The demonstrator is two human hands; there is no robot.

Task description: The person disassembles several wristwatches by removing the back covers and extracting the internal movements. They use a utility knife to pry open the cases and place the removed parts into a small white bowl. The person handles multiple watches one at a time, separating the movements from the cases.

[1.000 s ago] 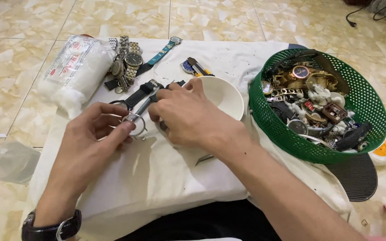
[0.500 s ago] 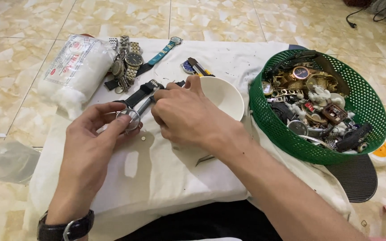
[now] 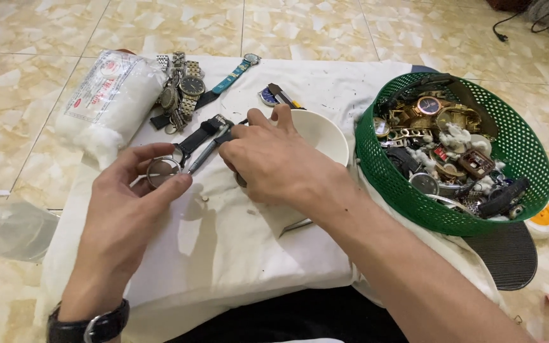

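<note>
The left hand (image 3: 136, 190) pinches the watch (image 3: 163, 170); the right hand's (image 3: 268, 162) tool (image 3: 208, 152) touches it.

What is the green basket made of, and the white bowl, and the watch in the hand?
Green basket: looks like plastic, a moulded mesh of holes. White bowl: smooth and glossy, ceramic or plastic, hard to tell. Watch in the left hand: shiny silver case, probably metal, with a dark, likely leather, strap.
</note>
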